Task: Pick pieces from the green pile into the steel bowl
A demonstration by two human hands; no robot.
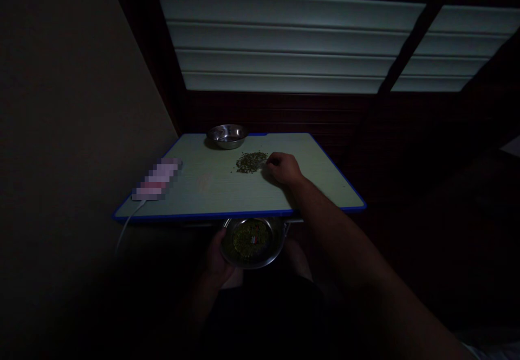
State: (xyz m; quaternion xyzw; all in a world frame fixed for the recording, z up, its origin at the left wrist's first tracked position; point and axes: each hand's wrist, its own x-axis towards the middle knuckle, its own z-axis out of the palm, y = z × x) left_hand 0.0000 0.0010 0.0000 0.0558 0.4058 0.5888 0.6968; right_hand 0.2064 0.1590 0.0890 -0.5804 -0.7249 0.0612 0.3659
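My left hand (218, 254) grips the rim of a steel bowl (276, 249) just below the table's near edge. Inside that bowl lie small greenish grains (246, 243), along with a little red and white bit. My right hand (285, 169) is over the table, its fingers closed together at the right side of a loose pile of small dark green grains (249, 162). Something pale shows faintly by its fingertips, too dim to name. A second steel bowl (227, 137) stands behind the pile, towards the back left of the tabletop.
The pale table (219, 197) has a blue edge. On its left lies a blurred-out flat device (158, 178), with a white cable (125, 224) hanging over the edge. A wall (81, 105) rises at the left, and a dark slatted panel (284, 40) stands behind. The room is dim.
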